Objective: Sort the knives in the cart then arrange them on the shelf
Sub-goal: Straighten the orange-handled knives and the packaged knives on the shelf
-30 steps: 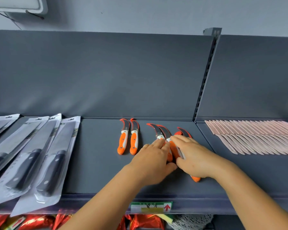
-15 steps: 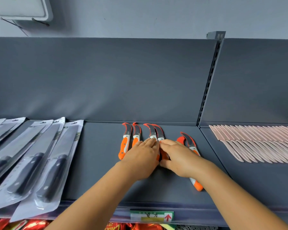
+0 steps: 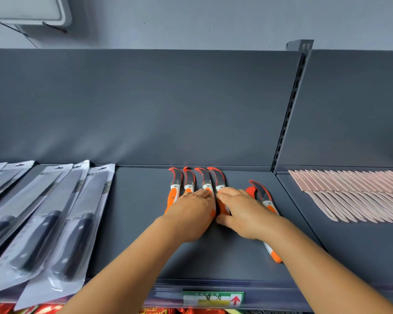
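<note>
Four curved knives with orange handles [image 3: 176, 189] lie side by side, blades toward the back of the dark grey shelf [image 3: 141, 223]. My left hand [image 3: 191, 214] lies flat with straight fingers over the handles of the middle ones. My right hand [image 3: 243, 211] presses on the fourth knife [image 3: 218, 180], whose orange handle shows between finger and thumb. Further orange-handled knives [image 3: 262, 193] lie apart to the right, partly hidden under my right hand and forearm.
Large black-handled knives in clear packages [image 3: 61, 223] overlap along the shelf's left side. Rows of pale pink items [image 3: 349, 196] fill the neighbouring shelf bay on the right, past the slotted upright [image 3: 288, 109]. A price label [image 3: 213, 299] sits on the front edge.
Both hands slid two orange knives left and back against the first pair, making one row of four. The remaining knives stayed at the right.
</note>
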Motion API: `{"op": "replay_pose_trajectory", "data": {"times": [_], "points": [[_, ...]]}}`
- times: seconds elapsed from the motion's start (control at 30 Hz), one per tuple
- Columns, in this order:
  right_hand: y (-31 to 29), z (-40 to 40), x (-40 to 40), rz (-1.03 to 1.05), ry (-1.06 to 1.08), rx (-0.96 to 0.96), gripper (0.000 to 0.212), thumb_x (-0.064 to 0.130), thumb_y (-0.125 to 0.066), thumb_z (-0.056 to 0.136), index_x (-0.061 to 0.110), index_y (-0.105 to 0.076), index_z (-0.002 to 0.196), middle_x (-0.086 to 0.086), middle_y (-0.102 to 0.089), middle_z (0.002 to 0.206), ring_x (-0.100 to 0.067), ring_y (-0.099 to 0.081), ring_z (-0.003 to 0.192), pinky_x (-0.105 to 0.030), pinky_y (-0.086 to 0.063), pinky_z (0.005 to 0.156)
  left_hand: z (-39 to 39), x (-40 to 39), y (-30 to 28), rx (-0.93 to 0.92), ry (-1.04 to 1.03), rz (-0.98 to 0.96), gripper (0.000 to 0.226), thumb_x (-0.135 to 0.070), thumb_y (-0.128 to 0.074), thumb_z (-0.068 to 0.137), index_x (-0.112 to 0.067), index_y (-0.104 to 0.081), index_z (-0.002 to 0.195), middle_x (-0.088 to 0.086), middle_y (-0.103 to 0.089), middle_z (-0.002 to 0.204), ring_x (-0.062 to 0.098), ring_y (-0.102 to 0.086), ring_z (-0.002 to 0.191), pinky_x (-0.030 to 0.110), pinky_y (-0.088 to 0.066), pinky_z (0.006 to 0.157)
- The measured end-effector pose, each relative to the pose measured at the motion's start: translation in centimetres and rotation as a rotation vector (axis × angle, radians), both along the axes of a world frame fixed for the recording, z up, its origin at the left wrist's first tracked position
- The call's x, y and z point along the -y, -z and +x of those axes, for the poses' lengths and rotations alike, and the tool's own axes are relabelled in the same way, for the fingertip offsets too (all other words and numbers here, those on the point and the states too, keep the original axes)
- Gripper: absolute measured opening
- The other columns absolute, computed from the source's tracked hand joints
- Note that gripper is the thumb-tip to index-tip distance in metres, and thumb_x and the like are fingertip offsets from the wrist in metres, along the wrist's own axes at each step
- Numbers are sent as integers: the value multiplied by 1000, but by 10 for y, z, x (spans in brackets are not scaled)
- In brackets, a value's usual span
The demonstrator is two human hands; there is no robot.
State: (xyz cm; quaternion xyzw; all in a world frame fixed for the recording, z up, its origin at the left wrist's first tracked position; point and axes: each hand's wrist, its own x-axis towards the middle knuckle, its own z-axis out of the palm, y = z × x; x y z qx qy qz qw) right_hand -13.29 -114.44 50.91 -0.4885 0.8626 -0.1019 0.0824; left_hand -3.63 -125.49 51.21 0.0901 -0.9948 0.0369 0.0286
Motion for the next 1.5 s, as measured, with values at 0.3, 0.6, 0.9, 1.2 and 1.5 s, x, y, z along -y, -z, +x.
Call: {"op": "replay_pose_trajectory", "data": {"times": [0.3,0.6,0.9,1.2,1.5], "points": [[-2,-15,-56,-211,169,-8,43,23,-48,96,23,-43,139,8,-32,149,-16,-29,137,-30,-29,111,1,-46,-1,-170,199,181,46,-33,-46,95,-17,-38,138,1,-41,138,22,-40,125,30,-30,102],[21,-26,-105,-182,192,27,37,15,-41,97,21,-53,133,12,-31,152,-11,-33,137,-33,-32,111,-17,-97,19,-65,151,222,47,-44,-50,91,-12,-47,126,7,-42,133,27,-45,121,36,-37,97],[26,-35,-97,-147,220,46,42,33,-56,92,16,-51,129,8,-26,155,-20,-36,135,-39,-37,107,-32,-107,14,-108,-121,95,37,-10,-40,97,-10,-43,134,13,-48,127,28,-48,113,34,-45,79],[28,-40,-95,-175,236,16,51,32,-55,93,15,-42,140,7,-26,155,-19,-31,139,-36,-31,112,-36,-107,13,-212,-251,277,59,0,-40,92,-14,-26,148,11,-41,129,34,-56,106,35,-45,78],[27,-41,-96,-123,151,72,63,26,-47,94,21,-20,151,13,-12,159,-13,-19,144,-30,-21,117,-31,-89,18,-166,-16,144,39,-13,-37,97,-4,-44,134,11,-42,140,29,-36,128,33,-30,105]]}}
